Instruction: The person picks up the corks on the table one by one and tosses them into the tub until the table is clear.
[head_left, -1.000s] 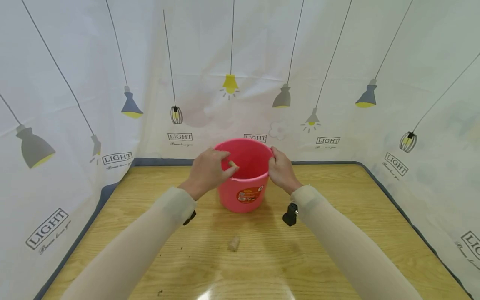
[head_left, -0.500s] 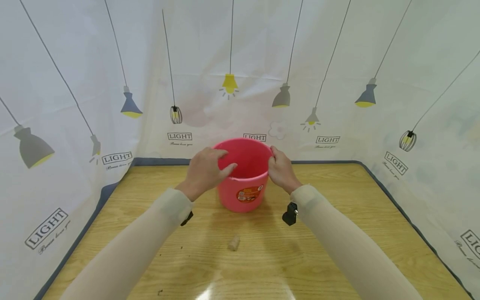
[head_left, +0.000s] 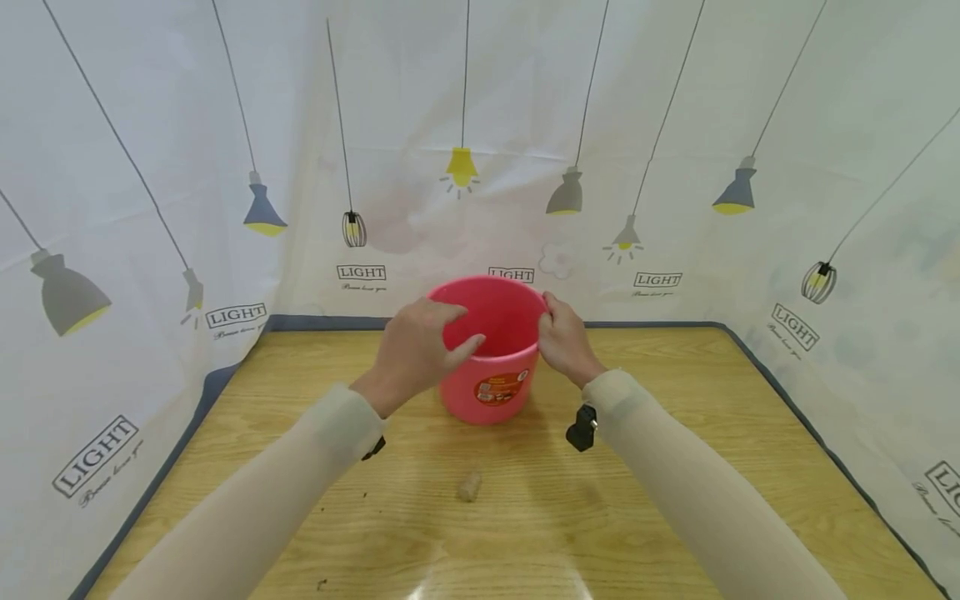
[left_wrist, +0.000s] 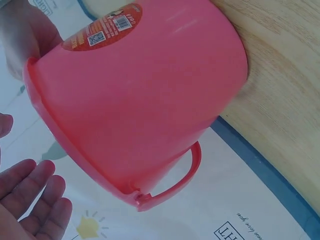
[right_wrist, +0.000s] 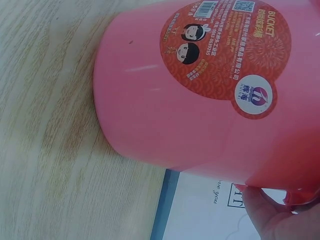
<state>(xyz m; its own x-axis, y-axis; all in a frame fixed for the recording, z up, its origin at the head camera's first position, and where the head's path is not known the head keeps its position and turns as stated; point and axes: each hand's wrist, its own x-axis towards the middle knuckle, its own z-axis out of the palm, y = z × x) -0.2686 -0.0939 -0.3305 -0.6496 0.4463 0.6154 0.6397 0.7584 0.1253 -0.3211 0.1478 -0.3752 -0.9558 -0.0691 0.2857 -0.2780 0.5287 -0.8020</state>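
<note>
A pink plastic bucket (head_left: 487, 392) with a red label (left_wrist: 103, 27) stands on the wooden table. My left hand (head_left: 420, 346) is at its near-left rim, thumb and fingers spread apart over the opening and holding nothing. In the left wrist view the fingers (left_wrist: 37, 197) are loosely extended beside the rim, off the bucket wall. My right hand (head_left: 567, 342) grips the bucket's right rim by the handle mount, thumb on top. A small light-brown cork-like piece (head_left: 469, 486) lies on the table in front of the bucket. The bottom inside the bucket is hidden.
The bucket's curved handle (left_wrist: 187, 175) hangs at its side. A white cloth backdrop (head_left: 510, 208) printed with lamps rises behind and on both sides of the table (head_left: 637, 500). A few dark specks (head_left: 322, 583) dot the tabletop at the left front.
One second ago my left hand pinched a small light-brown cork-like piece over the bucket; it let go and the piece is out of sight. The right hand keeps its grip.
</note>
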